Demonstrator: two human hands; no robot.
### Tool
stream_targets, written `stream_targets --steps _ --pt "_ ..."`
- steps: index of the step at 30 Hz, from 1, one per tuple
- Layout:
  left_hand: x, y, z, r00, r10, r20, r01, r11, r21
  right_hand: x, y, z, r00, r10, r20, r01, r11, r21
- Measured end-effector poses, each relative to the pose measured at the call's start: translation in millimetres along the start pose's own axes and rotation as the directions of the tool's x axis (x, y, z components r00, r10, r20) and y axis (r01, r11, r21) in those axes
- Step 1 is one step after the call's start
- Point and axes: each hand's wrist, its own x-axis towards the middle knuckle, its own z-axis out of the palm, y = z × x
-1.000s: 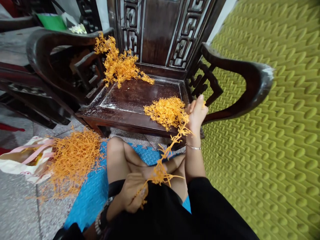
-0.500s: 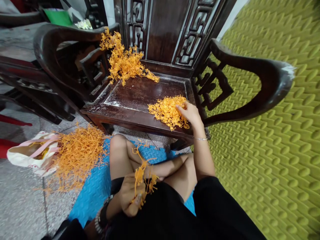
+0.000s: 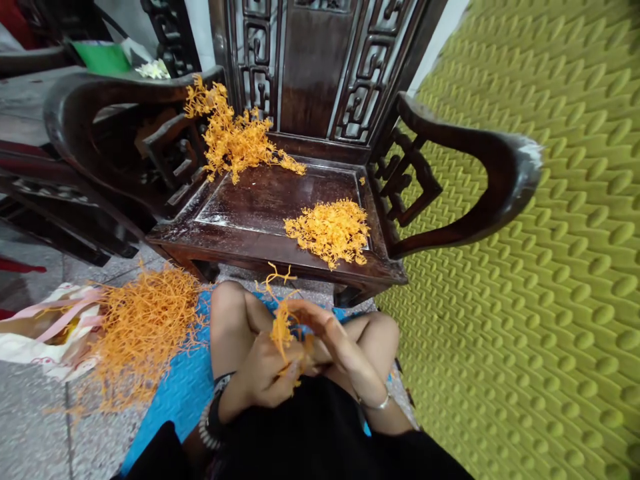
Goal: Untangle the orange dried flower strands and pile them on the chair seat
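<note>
My left hand is closed around a small bunch of orange branching strands above my lap. Thin ends stick up out of its grip. Beside it, my right hand arches over the bunch with its fingers curved and apart. Its fingertips come close to the upper strands, and contact is hard to make out. Some orange between the two hands is blurred. On the chair seat in front lies a pile of short orange pieces. A longer orange clump leans against the chair's left arm.
The dark carved wooden chair stands before me. On the floor at left, a large heap of orange strands lies next to a white cloth bag with pink straps. Blue matting is under me, with a yellow textured surface at right.
My right hand has left the orange pile on the seat and come back to the strands in my left hand. The left hand keeps its hold. The view has shifted slightly.
</note>
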Motion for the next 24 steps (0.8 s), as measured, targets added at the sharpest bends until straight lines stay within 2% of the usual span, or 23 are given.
stream_targets --steps 3,6,9,12,14,17,21,24 --pt "2.9 -2.1 18.6 1.000 0.023 0.003 -0.023 0.994 0.108 -2.6 13.5 19.1 0.986 0.108 -0.128 -0.078 0.971 0.224" --pt "-0.8 -0.9 28.5 1.000 0.023 -0.006 -0.022 0.992 0.121 4.6 25.1 23.6 0.958 0.156 -0.241 -0.110 0.975 0.193" --pt "-9.4 0.6 26.0 0.988 0.096 0.120 -0.087 0.993 -0.077 8.5 25.6 12.4 0.913 0.040 -0.407 -0.009 0.997 0.079" --pt "-20.9 0.5 21.0 0.986 0.048 0.163 -0.011 0.976 -0.217 1.6 10.3 -6.1 0.819 -0.109 -0.563 0.120 0.993 -0.017" --pt "-28.3 -0.3 18.7 0.988 -0.039 0.149 0.075 0.967 -0.245 -6.7 -3.8 -16.8 0.815 -0.211 -0.539 0.157 0.977 -0.146" --pt "-33.8 -2.8 12.9 0.982 -0.117 0.148 0.152 0.955 -0.254 -15.5 -21.6 -28.1 0.880 -0.264 -0.394 0.197 0.959 -0.203" --pt "-28.3 -12.0 -0.9 0.952 -0.236 0.193 0.276 0.938 -0.212 -13.8 -35.1 -33.7 0.949 -0.171 -0.265 0.178 0.984 0.003" --pt "-17.5 -18.8 -6.1 0.945 -0.250 0.212 0.297 0.926 -0.232 -7.6 -39.5 -26.9 0.996 -0.052 -0.073 0.050 0.999 -0.018"
